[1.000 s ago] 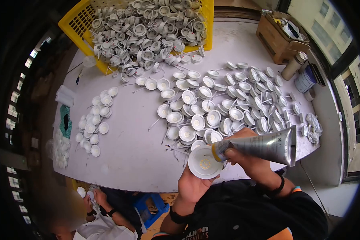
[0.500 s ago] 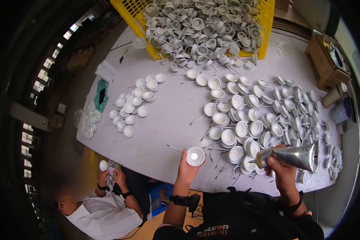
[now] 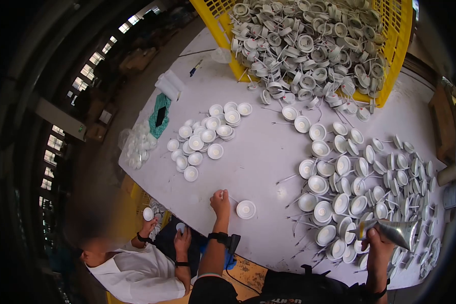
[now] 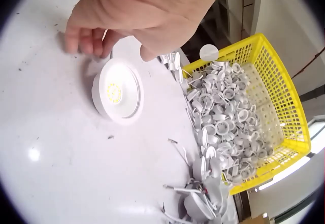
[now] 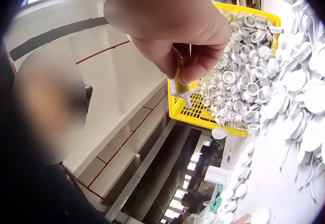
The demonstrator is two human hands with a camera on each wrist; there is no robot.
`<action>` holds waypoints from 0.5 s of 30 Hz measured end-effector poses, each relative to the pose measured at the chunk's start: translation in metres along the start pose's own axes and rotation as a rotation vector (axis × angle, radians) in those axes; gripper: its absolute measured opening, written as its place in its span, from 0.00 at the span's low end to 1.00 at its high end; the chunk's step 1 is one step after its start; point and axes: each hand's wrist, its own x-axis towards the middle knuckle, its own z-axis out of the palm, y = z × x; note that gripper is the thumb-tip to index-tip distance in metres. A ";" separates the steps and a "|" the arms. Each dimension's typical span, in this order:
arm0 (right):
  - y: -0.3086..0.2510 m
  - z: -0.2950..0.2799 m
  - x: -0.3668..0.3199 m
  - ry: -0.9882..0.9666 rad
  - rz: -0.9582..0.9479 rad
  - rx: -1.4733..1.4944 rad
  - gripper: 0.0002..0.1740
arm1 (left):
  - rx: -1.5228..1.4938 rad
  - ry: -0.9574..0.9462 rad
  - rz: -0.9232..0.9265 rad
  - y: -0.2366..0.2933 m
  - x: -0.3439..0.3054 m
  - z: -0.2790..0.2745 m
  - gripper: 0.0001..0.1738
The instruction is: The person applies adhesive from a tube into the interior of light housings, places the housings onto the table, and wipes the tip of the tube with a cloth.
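A white round lamp (image 3: pixel 246 209) (image 4: pixel 118 91) lies face up on the table, yellow dots visible inside it in the left wrist view. Just beside it is my left hand (image 3: pixel 220 203) (image 4: pixel 137 18), its thumb and loosely bent fingers apart over the lamp's cable side; whether they touch the cable is unclear. My right hand (image 3: pixel 380 251) (image 5: pixel 170 26) grips a silver tube (image 3: pixel 396 232) with a yellow band, held above the lamps at the right. The tube's pale nozzle (image 5: pixel 187 96) points away from the hand in the right wrist view.
Many cabled lamps (image 3: pixel 342 202) cover the table's right side. A smaller group (image 3: pixel 207 136) lies left of centre. Behind stands a yellow crate (image 3: pixel 394 63) heaped with white parts. A seated person (image 3: pixel 137 273) in white works at the left, near plastic bags (image 3: pixel 137 144).
The head view has swung left. My left hand has put the lamp on the table and released its rim. My right hand, still gripping the tube, has moved away from that lamp.
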 end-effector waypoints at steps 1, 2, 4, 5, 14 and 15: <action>0.003 0.000 0.005 0.013 0.018 0.008 0.14 | -0.233 -0.035 -0.035 -0.002 0.021 0.009 0.21; 0.005 0.002 0.010 0.025 0.036 0.014 0.15 | -0.466 -0.068 -0.071 -0.004 0.044 0.020 0.20; 0.007 0.011 0.019 0.023 -0.004 0.000 0.10 | -0.661 -0.181 -0.472 0.034 0.073 0.015 0.19; 0.008 0.015 0.023 0.048 -0.027 -0.012 0.10 | -0.660 -0.178 -0.477 0.036 0.090 0.022 0.19; 0.018 0.016 0.052 0.085 -0.017 -0.077 0.11 | -0.608 -0.029 -0.706 0.035 0.161 0.072 0.20; 0.019 0.015 0.052 0.091 -0.009 -0.077 0.11 | -0.559 -0.020 -0.721 0.038 0.158 0.070 0.18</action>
